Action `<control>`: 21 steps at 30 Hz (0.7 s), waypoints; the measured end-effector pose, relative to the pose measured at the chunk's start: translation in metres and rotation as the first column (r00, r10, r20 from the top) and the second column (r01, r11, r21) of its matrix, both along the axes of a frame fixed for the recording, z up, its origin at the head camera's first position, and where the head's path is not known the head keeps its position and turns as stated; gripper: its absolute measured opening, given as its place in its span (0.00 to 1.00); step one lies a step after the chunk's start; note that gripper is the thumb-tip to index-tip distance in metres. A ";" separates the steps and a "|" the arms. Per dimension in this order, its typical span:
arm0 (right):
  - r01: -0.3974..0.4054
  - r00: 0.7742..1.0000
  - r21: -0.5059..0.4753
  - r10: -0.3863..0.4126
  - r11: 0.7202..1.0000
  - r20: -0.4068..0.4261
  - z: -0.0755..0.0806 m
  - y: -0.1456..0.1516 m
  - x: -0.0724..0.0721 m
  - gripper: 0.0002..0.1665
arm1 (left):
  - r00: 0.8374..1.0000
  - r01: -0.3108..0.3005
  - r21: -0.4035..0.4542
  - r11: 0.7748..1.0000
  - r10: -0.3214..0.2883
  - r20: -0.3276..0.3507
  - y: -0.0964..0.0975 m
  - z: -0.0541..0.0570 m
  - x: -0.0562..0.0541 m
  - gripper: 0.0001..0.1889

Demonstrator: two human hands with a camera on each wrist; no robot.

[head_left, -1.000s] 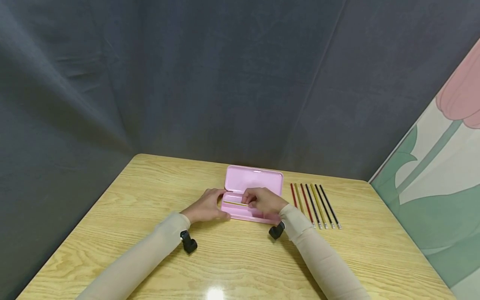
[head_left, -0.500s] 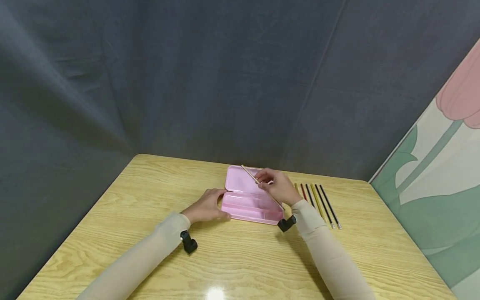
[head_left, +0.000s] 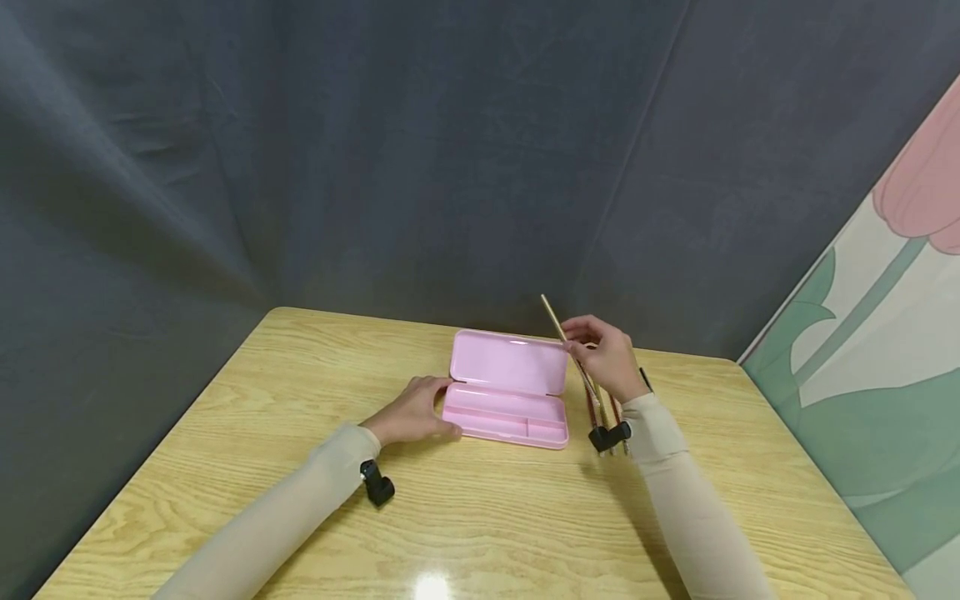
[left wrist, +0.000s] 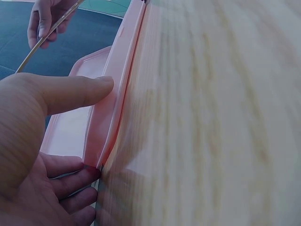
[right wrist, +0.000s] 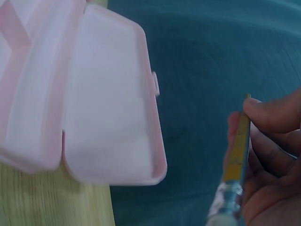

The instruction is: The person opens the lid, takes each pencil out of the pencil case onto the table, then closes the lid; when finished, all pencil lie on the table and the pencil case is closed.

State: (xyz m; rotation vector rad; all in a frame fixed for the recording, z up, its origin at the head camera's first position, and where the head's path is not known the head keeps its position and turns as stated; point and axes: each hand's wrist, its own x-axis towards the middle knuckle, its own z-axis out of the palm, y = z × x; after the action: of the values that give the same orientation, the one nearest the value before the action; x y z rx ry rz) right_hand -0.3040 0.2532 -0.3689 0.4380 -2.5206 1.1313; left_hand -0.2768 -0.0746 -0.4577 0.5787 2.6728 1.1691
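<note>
A pink pencil case (head_left: 487, 403) lies on the wooden table with its lid (head_left: 508, 363) raised at the back. Its divided tray shows bare pink compartments. My left hand (head_left: 411, 412) holds the case's left end; in the left wrist view the thumb (left wrist: 77, 92) presses along the front wall while the fingers rest at the corner. To the right of the case and above the table, my right hand (head_left: 609, 360) pinches a yellow pencil (head_left: 553, 317), which is tilted. In the right wrist view, the pencil's metal ferrule (right wrist: 231, 189) and eraser end point toward the camera.
Several pencils lie in a row to the right of the case, including a red pencil (head_left: 590, 410); the right hand and sleeve partly hide them. A dark curtain (head_left: 450, 167) hangs behind the table, and a flower-printed panel (head_left: 870, 375) stands at the right.
My right hand has lifted the yellow pencil out of the case and carried it up and to the right, over the pencil row. The left hand stays on the case.
</note>
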 end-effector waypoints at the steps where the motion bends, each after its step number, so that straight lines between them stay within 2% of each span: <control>1: 0.012 1.000 -0.003 -0.012 1.000 -0.008 0.000 0.004 0.000 0.13 | 1.000 -0.001 0.000 1.000 0.001 0.000 0.000 0.000 0.000 0.47; 11: 0.130 0.989 -0.030 -0.132 0.991 -0.062 0.005 0.042 0.002 0.12 | 1.000 0.002 -0.004 1.000 -0.001 0.007 0.000 0.000 0.002 0.47; 21: 0.243 0.969 -0.021 -0.244 0.970 -0.038 0.009 0.081 0.010 0.15 | 1.000 -0.003 -0.006 1.000 0.003 0.004 0.000 -0.002 0.000 0.47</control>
State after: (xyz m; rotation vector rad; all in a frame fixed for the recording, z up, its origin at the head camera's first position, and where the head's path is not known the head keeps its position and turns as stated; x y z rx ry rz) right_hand -0.2944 0.3341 -0.3600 0.1389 -2.4466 1.0366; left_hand -0.2764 -0.0744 -0.4597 0.5707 2.6742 1.1609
